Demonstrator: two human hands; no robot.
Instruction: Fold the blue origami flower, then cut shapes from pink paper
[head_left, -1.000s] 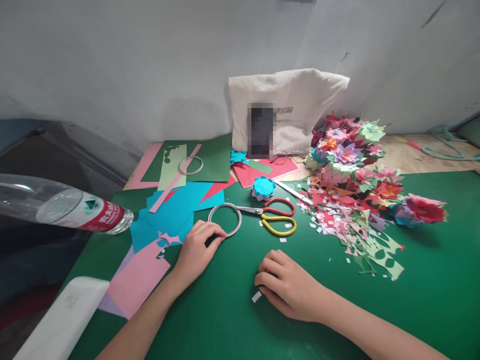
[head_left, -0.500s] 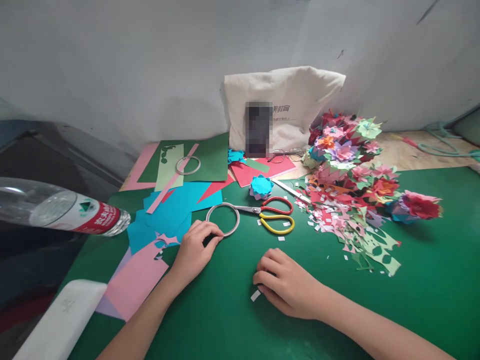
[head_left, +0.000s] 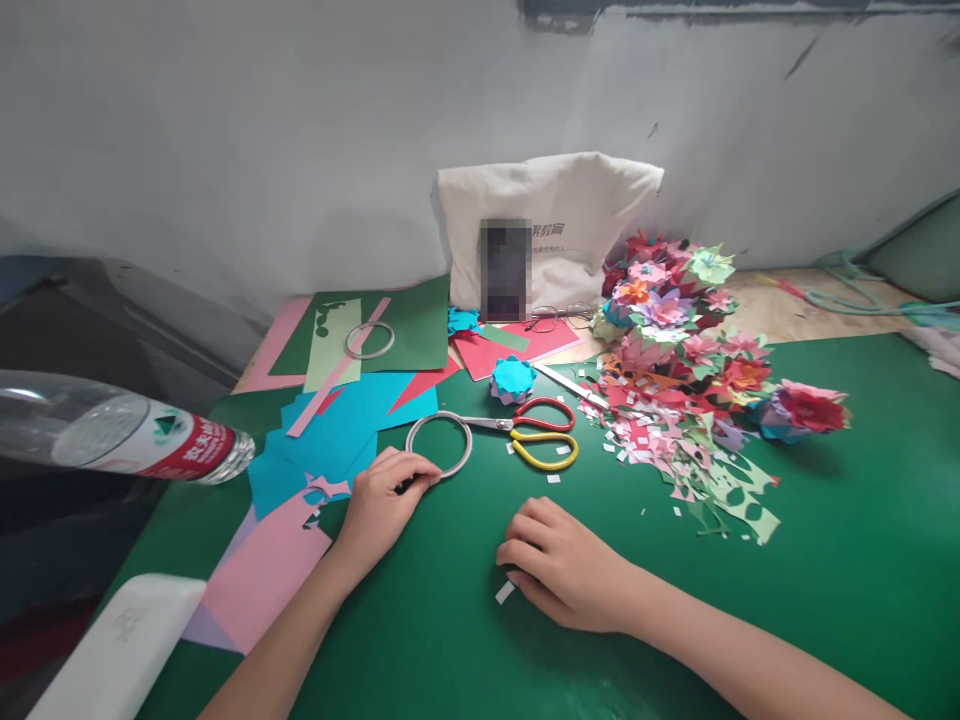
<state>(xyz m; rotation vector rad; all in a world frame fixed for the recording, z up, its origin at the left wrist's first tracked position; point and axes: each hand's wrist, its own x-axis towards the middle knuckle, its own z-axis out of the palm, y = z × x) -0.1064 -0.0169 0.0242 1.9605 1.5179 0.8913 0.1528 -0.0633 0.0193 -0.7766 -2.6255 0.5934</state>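
My left hand (head_left: pixel 382 500) rests on the green table cover (head_left: pixel 825 560) with its fingers curled, fingertips touching the near rim of a white ring (head_left: pixel 439 443). My right hand (head_left: pixel 559 565) lies palm down with fingers curled under, beside a small white paper scrap (head_left: pixel 505 592). Whether either hand grips anything is hidden. Red and yellow scissors (head_left: pixel 536 436) lie just beyond the ring. A blue folded paper flower (head_left: pixel 513 379) sits behind the scissors.
Blue paper sheets (head_left: pixel 341 430) and a pink sheet (head_left: pixel 259 570) lie at left. A clear water bottle (head_left: pixel 120 435) lies at the far left edge. Paper flowers (head_left: pixel 675 310) and cuttings (head_left: pixel 697 460) pile at right. A cloth bag (head_left: pixel 555 220) leans on the wall with a phone (head_left: pixel 505 270) before it.
The view has shifted slightly, so everything sits a little further left and lower in the picture. Both hands keep the same pose on the table.
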